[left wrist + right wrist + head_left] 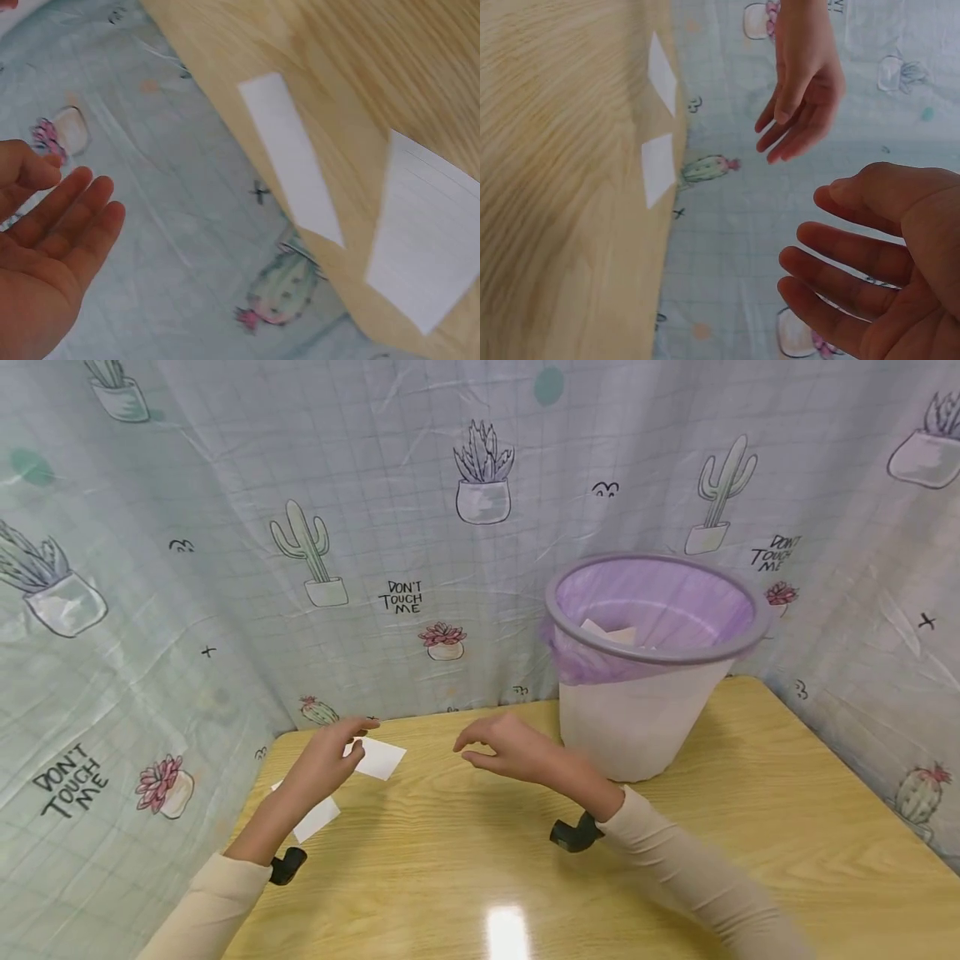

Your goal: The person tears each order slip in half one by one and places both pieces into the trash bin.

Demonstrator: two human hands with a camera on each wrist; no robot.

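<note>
Two pieces of white paper lie on the wooden table at the left. The farther paper piece (381, 758) is partly covered in the head view by my left hand (330, 758), which hovers above it. Nearer me, the other paper piece (317, 820) is partly behind the left forearm. The left wrist view shows one as a narrow strip (292, 157) and one as a wider sheet (426, 232). My left hand holds nothing, its fingers loosely bent. To the right, my right hand (510, 747) is in the air over the table, fingers relaxed and nothing in them.
A white bin (637, 718) with a purple liner (600, 668) and a grey rim stands at the back right of the table (420, 877). Inside it are pale paper pieces (621, 635). A cactus-print curtain (360, 485) hangs behind and along both sides.
</note>
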